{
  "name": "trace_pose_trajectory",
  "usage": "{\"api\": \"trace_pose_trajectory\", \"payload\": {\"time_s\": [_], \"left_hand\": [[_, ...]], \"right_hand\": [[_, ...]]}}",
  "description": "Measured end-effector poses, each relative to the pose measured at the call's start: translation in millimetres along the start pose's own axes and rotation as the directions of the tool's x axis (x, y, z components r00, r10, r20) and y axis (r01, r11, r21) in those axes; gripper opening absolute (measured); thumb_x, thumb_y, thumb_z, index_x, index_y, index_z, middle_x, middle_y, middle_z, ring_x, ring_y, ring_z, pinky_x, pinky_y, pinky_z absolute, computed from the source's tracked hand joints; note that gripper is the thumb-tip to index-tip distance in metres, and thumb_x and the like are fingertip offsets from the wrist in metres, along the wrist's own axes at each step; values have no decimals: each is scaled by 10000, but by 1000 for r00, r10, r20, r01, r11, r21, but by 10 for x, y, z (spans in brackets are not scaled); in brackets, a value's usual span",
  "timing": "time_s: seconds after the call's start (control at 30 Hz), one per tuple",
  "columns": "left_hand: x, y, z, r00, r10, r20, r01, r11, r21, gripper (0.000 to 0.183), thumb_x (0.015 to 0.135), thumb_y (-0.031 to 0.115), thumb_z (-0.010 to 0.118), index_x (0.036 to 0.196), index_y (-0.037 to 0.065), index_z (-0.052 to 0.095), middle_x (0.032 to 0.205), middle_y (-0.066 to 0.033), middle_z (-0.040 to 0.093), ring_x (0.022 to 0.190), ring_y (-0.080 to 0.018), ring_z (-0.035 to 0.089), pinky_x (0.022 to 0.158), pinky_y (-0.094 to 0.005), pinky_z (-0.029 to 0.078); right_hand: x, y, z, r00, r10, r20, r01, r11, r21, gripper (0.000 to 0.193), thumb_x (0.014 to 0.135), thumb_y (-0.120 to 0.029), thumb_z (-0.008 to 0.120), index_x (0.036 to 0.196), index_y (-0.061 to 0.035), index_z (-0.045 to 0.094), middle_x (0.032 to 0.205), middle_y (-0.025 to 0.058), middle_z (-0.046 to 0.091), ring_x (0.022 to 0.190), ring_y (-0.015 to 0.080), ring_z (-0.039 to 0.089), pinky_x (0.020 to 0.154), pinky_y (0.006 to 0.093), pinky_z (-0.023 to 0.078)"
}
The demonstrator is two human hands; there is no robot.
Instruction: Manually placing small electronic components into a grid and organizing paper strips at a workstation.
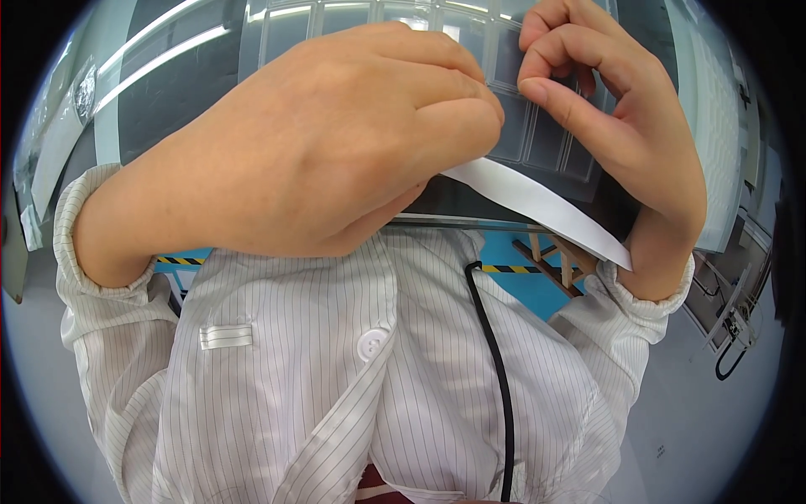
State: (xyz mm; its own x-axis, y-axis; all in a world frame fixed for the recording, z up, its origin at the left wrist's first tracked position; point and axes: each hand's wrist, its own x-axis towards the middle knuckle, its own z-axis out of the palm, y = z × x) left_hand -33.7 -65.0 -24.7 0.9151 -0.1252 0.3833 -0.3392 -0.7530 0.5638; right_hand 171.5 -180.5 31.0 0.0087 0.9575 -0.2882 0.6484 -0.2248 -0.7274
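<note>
Basically both hands sit close together over the clear gridded tray (pixel 537 143) near the counter's (pixel 168 92) near edge. Left hand (pixel 336 143) is curled, pinching one end of a white strip (pixel 537 206). Right hand (pixel 621 109) is curled narrow over the tray, strip running under it. Little free room between them.

Tray (pixel 537 143) looked clear glossy plastic w/ moulded cells. Strip (pixel 537 206) was matt white, paper-like, smooth. Coat (pixel 336 395): pinstriped cloth, plastic button (pixel 372 343). Cable (pixel 495 361) smooth black.
</note>
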Motion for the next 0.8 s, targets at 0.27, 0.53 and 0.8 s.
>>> {"api": "trace_pose_trajectory", "payload": {"time_s": [0.27,0.53,0.8], "left_hand": [[-23,-19,6,999,14,37,-15,1000,25,179,710,-19,663,807,15,515,1204,-141,700,1032,-343,655,808,-414,512],[-18,-27,-32,997,25,73,-29,998,52,178,718,14,657,817,19,509,1242,-144,692,1060,-338,649,817,-411,510],[-155,-113,-131,993,9,119,-10,1000,8,148,764,41,636,853,17,520,1246,-161,681,1076,-332,641,836,-403,502]], "right_hand": [[-3,170,50,987,-160,2,160,984,-83,65,871,-16,710,883,-3,647,1027,107,577,856,155,562,709,256,462],[-80,-89,64,999,1,-41,2,997,74,97,893,-54,703,872,-3,624,984,95,581,812,126,540,691,248,439],[33,-102,187,999,16,-50,-14,999,30,95,871,-42,716,862,-4,629,985,94,579,802,129,540,681,247,438]]}}
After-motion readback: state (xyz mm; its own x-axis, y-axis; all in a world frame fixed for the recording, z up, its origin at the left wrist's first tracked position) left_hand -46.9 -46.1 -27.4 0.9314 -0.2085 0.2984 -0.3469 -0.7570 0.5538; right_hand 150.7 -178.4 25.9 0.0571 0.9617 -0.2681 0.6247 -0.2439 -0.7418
